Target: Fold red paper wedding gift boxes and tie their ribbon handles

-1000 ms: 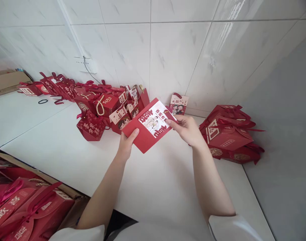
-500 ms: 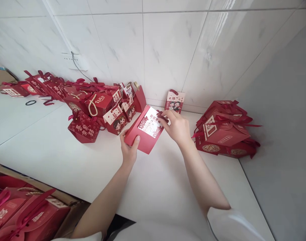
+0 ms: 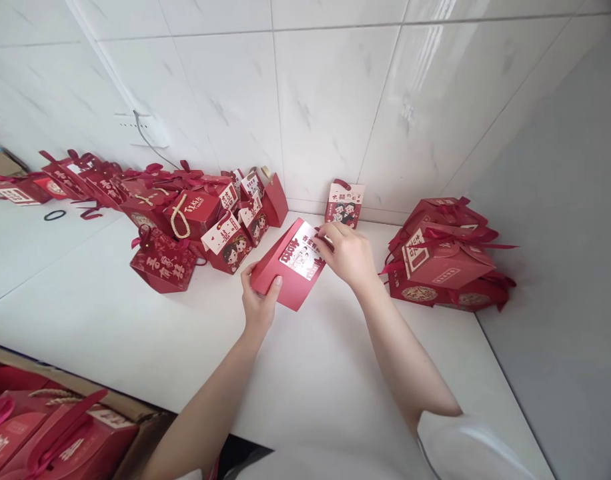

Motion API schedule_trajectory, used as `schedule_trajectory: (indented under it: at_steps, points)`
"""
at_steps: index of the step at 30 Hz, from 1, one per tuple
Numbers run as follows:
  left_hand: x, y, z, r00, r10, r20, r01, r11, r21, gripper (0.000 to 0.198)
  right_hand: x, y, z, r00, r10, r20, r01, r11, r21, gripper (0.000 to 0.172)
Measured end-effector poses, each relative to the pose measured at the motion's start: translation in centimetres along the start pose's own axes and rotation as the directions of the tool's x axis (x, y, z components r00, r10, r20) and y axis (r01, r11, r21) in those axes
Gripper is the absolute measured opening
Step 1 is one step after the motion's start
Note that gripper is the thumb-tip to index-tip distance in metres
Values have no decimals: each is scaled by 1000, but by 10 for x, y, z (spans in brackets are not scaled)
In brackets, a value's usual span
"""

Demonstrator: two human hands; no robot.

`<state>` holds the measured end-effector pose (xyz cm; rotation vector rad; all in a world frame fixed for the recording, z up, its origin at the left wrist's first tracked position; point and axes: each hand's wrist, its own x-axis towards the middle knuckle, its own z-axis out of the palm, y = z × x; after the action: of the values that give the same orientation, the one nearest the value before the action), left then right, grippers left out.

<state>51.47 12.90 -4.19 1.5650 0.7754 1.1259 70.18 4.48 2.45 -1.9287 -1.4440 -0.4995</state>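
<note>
A red gift box (image 3: 288,291) with a white printed panel is held tilted above the white table. My left hand (image 3: 259,303) is closed around its lower left corner, thumb pressed on the front face. At the box's upper right edge, my right hand (image 3: 349,257) pinches with thumb and fingers at the dark red ribbon handle, which those fingers mostly cover. Just behind the right hand, a small gift box (image 3: 343,207) with a cartoon couple stands against the wall.
Several red gift boxes (image 3: 195,212) with ribbons crowd along the wall to the left. More ribbon-tied boxes (image 3: 440,257) are stacked at right, beside a grey panel (image 3: 560,267). At lower left, a carton holds red boxes (image 3: 85,433). A black ring (image 3: 55,215) lies on the table (image 3: 305,373).
The view has shifted slightly. My right fingers have closed in on the box's top edge, hiding more of the ribbon. The left hand keeps its hold.
</note>
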Motion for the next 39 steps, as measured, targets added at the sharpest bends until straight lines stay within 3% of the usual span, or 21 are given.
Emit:
schedule_trajectory:
  at_steps: [11, 19, 23, 27, 29, 32, 39]
  points:
    - [-3, 2, 1, 999, -30, 17, 31, 999, -14, 59, 1, 3, 12, 994, -5, -107, 3, 1000, -20, 22]
    - [0, -2, 2, 999, -41, -10, 40, 997, -61, 61, -1, -2, 21, 993, 95, -73, -101, 992, -82, 30]
    - [1, -4, 1, 996, -82, 17, 84, 986, -143, 58, 1, 2, 12, 975, 213, -62, -205, 972, 115, 26]
    - [3, -7, -1, 987, -145, 69, 156, 967, -199, 53, 5, 12, -9, 931, 347, 110, -359, 830, 427, 31]
    - [4, -7, -1, 984, -161, 80, 173, 967, -188, 52, 5, 18, -20, 931, 305, 200, -364, 811, 458, 36]
    - [4, -6, -2, 980, -179, 90, 193, 964, -182, 51, 4, 25, -29, 944, 182, 277, -293, 846, 445, 28]
    - [2, -5, 0, 979, -165, 123, 186, 966, -178, 52, 1, 31, -27, 948, 92, 304, -213, 894, 394, 26]
